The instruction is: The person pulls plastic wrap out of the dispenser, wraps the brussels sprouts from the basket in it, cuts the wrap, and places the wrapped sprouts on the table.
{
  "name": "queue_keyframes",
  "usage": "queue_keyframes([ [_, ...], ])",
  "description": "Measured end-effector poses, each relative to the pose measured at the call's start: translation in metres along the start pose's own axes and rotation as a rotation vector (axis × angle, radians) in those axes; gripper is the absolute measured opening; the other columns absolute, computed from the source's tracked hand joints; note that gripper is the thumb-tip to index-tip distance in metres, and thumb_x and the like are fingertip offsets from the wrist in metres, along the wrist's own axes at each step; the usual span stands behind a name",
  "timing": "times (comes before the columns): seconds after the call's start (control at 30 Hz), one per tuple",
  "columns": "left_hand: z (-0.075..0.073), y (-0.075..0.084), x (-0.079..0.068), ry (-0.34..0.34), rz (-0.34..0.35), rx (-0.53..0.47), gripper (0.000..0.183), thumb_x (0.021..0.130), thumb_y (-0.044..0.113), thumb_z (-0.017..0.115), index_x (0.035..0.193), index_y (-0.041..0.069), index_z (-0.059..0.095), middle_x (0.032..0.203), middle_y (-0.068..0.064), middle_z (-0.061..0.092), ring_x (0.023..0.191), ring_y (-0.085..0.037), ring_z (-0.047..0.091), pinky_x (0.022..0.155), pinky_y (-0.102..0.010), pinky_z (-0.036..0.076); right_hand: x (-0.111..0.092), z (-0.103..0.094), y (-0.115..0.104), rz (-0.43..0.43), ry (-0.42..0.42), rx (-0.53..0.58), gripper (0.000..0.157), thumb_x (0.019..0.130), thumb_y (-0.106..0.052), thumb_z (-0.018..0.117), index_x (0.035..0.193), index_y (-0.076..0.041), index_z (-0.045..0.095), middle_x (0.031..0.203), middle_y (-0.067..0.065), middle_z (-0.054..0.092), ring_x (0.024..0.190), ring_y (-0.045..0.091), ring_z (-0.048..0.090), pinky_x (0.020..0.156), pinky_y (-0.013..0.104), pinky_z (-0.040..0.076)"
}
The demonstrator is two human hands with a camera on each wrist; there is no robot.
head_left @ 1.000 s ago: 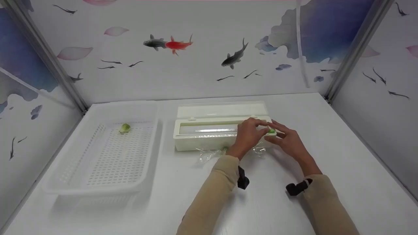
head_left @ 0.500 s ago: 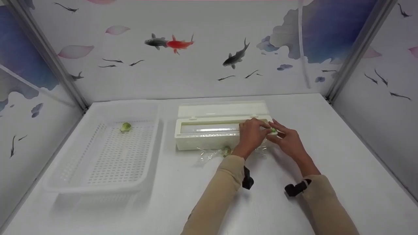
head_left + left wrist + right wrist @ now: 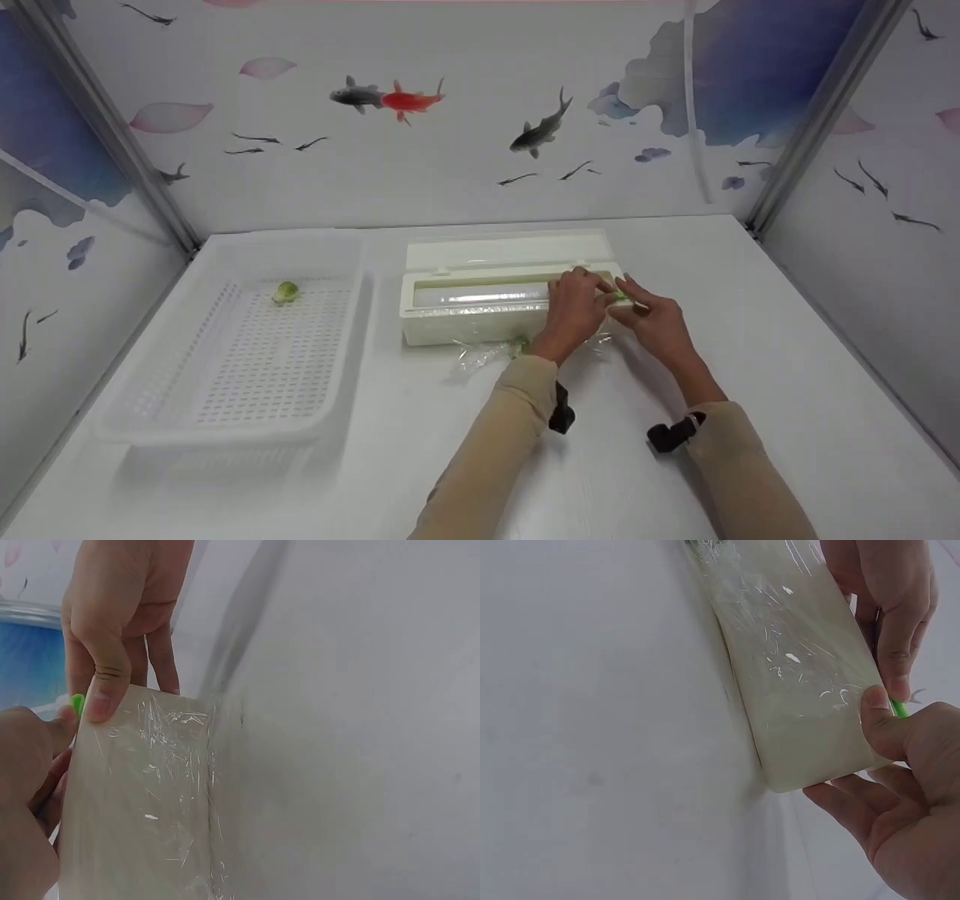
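A cream cling film dispenser [image 3: 465,328] lies with its lid flipped back and the film roll [image 3: 495,294] showing. My left hand [image 3: 574,315] reaches over its right end, thumb and fingers pinching the small green slide cutter [image 3: 898,708]. My right hand [image 3: 661,330] grips that same end; in the right wrist view its thumb presses the front face and its fingers lie against the end. Clear cling film [image 3: 161,757] drapes down the front. On the table before the box, a small green vegetable [image 3: 519,346] lies in film, partly hidden by my left arm.
To the left stands a white perforated plastic basket [image 3: 334,401] holding one small green vegetable resembling a Brussels sprout [image 3: 285,292]. Printed panels [image 3: 465,180] wall in the white table [image 3: 405,465] at the back and both sides.
The green cutter and both hands have shifted slightly left at the box's right end over the last half second. The basket and box stay in place.
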State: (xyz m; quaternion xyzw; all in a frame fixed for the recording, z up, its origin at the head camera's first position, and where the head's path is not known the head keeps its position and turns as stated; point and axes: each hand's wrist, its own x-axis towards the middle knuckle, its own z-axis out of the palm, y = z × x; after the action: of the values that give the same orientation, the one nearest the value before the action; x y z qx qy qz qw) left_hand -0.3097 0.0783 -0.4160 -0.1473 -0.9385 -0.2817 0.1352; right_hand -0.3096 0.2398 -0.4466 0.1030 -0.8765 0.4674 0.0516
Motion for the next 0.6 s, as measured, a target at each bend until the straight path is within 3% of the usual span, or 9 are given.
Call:
queue_keyframes([
  [0.27,-0.0006,-0.0029,0.0009,-0.035,0.001,-0.082,0.019,0.097,0.029,0.067,0.106,0.015,0.075,0.114,-0.002,0.062,0.107,-0.016,0.059,0.09,-0.027,0.043,0.0009,0.0018,-0.0015,-0.002,0.03,-0.057,0.053,0.095,-0.022,0.07,0.143,-0.012,0.051,0.156,0.009,0.04,0.14,0.031,0.047,0.105,0.046,0.051],
  [0.6,-0.0034,-0.0086,0.0016,-0.077,0.052,-0.18,0.018,0.099,0.019,0.064,0.107,0.005,0.072,0.115,-0.007,0.056,0.104,-0.018,0.057,0.091,-0.024,0.05,0.0008,0.0017,-0.0014,-0.01,0.036,-0.041,0.051,0.094,-0.016,0.071,0.142,-0.011,0.053,0.154,0.01,0.042,0.141,0.03,0.047,0.106,0.045,0.049],
])
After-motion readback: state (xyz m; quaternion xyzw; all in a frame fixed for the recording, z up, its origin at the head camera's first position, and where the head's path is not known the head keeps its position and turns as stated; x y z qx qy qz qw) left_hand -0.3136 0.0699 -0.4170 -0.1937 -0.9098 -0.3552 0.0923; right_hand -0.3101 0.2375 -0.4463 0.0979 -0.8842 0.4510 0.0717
